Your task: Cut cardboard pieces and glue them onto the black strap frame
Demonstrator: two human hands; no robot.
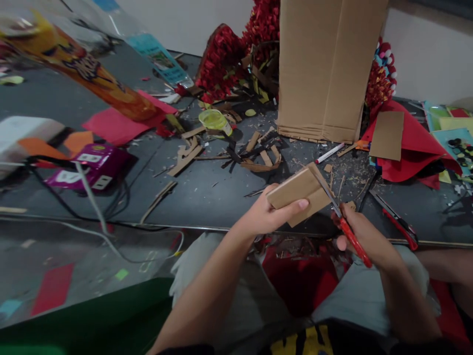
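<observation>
Near the table's front edge, my left hand (271, 212) grips a small piece of brown cardboard (301, 192), thumb on top and fingers beneath. My right hand (353, 224) holds red-handled scissors (345, 224), whose blades lie along the right edge of the cardboard. Whether the blades are parted is hard to make out. A white marker (329, 154) lies just beyond the cardboard. To the right of my right hand rests a red and black utility knife (395, 219).
A tall cardboard box (325, 69) stands at the back. An orange drink bottle (88, 74), a purple power strip (90, 167) with cords, and a small yellow tub (215, 121) are on the left. Cardboard scraps (186, 158) litter the table; red sheets (417, 138) lie right.
</observation>
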